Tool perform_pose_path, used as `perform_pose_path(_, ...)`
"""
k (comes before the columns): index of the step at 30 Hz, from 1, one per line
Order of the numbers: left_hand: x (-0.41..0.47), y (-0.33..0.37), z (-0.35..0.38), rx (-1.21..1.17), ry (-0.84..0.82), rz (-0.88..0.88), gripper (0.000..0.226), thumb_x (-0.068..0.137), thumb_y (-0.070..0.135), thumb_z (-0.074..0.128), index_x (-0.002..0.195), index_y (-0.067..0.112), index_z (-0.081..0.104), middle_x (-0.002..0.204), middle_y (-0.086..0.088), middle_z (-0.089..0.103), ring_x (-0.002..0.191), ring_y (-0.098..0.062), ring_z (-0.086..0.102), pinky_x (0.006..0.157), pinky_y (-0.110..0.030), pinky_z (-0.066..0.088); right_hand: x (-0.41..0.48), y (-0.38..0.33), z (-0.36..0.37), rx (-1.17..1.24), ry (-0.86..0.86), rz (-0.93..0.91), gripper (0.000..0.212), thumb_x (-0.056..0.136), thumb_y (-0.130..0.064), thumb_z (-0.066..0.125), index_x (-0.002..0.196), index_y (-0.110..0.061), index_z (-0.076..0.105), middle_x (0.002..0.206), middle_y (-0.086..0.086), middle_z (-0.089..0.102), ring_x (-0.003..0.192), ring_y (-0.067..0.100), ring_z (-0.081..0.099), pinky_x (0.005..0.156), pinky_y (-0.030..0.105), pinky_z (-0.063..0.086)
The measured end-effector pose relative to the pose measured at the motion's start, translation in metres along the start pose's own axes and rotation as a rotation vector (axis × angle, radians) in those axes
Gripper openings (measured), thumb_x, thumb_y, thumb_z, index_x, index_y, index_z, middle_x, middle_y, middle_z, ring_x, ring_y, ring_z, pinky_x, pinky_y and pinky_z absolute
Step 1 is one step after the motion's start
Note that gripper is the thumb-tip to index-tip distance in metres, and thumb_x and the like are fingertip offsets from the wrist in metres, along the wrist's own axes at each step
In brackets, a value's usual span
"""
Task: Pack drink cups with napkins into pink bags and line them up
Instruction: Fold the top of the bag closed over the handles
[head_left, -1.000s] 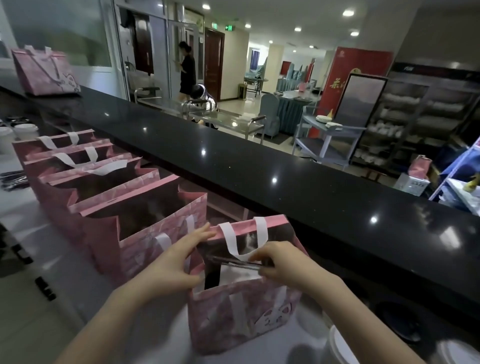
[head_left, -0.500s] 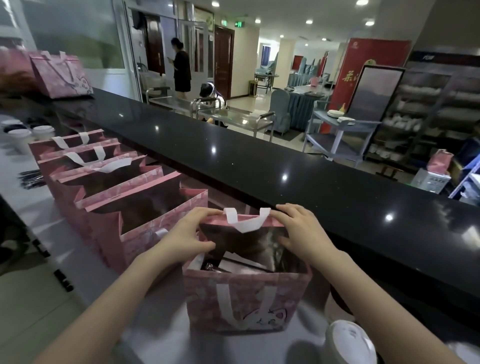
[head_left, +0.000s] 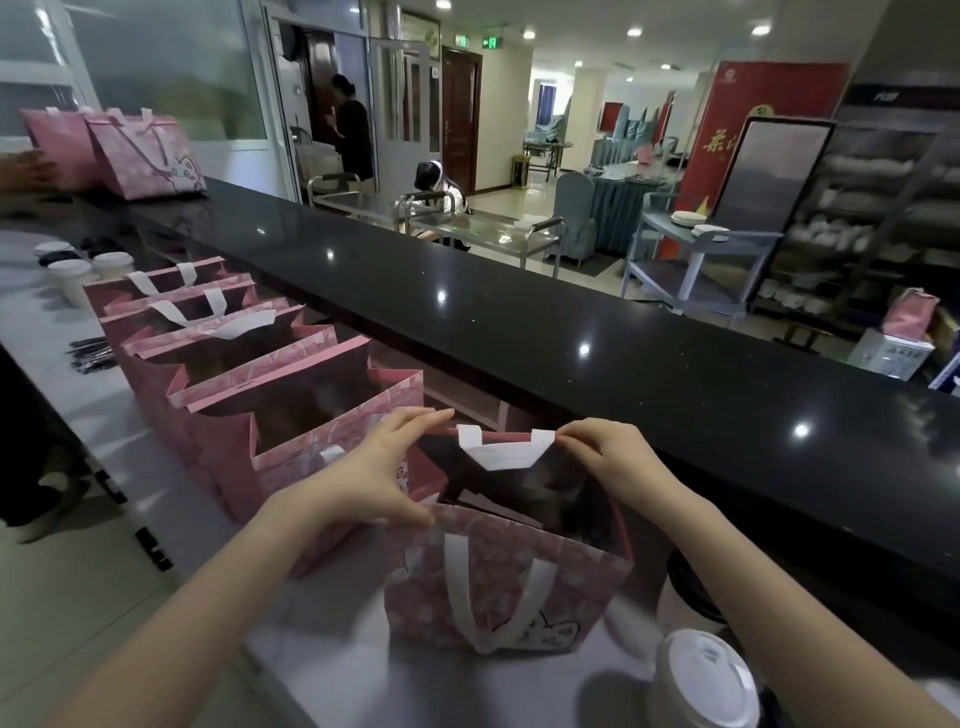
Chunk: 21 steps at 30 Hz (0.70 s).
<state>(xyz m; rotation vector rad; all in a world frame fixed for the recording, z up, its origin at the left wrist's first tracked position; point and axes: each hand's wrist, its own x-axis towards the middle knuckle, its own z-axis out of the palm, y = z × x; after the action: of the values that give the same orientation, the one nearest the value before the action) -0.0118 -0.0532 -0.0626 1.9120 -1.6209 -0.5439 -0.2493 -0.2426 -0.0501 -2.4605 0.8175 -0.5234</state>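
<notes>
The left hand (head_left: 374, 467) holds the left side of a pink paper bag with white handles (head_left: 509, 587). The bag stands open on the near part of a pale lower counter (head_left: 332, 670). The hand is spread wide, with its fingers on the bag's far rim and its thumb on the near rim. The right hand (head_left: 608, 460) pinches the far rim by the right end of the far white handle. Something pale and something dark lie inside the bag, but it is too dim in there to tell what they are. Just to the left is a row of open pink bags (head_left: 291, 395), side by side, going off to the far left. A white paper cup with a white lid (head_left: 701, 680) stands near, to the right of the bag. More white lidded cups (head_left: 72, 273) stand at the far left end of the row. A long shiny black countertop (head_left: 571, 332) runs behind it all. Two more pink bags (head_left: 140, 156) stand on its far left end.
</notes>
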Motion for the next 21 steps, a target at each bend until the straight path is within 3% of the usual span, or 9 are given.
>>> perform_pose_path(3,0.006,-0.001,0.008,0.051,0.167,0.040,0.086,0.063,0.029,0.085,0.137,0.044,0.042,0.122,0.019,0.048,0.118,-0.004,0.046,0.085,-0.019,0.044,-0.008,-0.001,-0.004,-0.036,-0.047,-0.042,0.019,0.095,-0.026,0.058,0.107,-0.023,0.072,0.101,-0.010,0.069,0.096,0.007,0.061,0.081,0.013,0.042)
perform_pose_path(6,0.005,-0.002,0.017,0.082,0.286,0.017,0.064,0.067,0.030,0.083,0.124,0.038,0.055,0.107,0.010,0.061,0.104,-0.008,0.058,0.088,-0.034,0.051,-0.020,-0.003,-0.009,-0.078,-0.115,-0.082,0.022,0.090,-0.035,0.065,0.111,-0.032,0.069,0.104,-0.016,0.066,0.099,0.003,0.059,0.085,0.018,0.045)
perform_pose_path(9,0.001,-0.003,0.029,0.068,0.374,-0.019,0.052,0.070,0.025,0.082,0.116,0.033,0.058,0.096,0.010,0.062,0.094,-0.009,0.061,0.082,-0.033,0.054,-0.037,0.001,-0.012,-0.095,-0.266,-0.104,0.065,0.069,-0.055,0.078,0.128,-0.039,0.055,0.123,-0.023,0.052,0.114,-0.003,0.045,0.093,0.013,0.036)
perform_pose_path(11,0.000,-0.003,0.035,0.053,0.412,-0.026,0.046,0.072,0.021,0.081,0.112,0.031,0.059,0.093,0.010,0.060,0.092,-0.009,0.060,0.077,-0.028,0.054,-0.046,0.004,-0.014,-0.116,-0.303,-0.092,0.087,0.060,-0.058,0.080,0.138,-0.041,0.044,0.137,-0.023,0.039,0.127,-0.001,0.032,0.105,0.021,0.030)
perform_pose_path(15,-0.002,-0.004,0.037,0.020,0.429,-0.016,0.042,0.072,0.015,0.080,0.106,0.029,0.061,0.096,0.007,0.061,0.092,-0.009,0.058,0.076,-0.020,0.049,-0.054,0.011,-0.018,-0.007,-0.102,-0.004,0.081,0.065,-0.053,0.081,0.136,-0.036,0.047,0.145,-0.012,0.038,0.134,0.007,0.036,0.111,0.034,0.035)
perform_pose_path(21,-0.006,-0.001,0.033,-0.012,0.389,-0.002,0.042,0.072,0.019,0.082,0.108,0.026,0.062,0.107,0.007,0.061,0.101,-0.007,0.057,0.085,-0.018,0.045,-0.067,0.016,-0.008,0.184,0.061,0.257,0.069,0.074,-0.053,0.074,0.135,-0.034,0.045,0.111,-0.011,0.054,0.103,0.010,0.059,0.085,0.031,0.054)
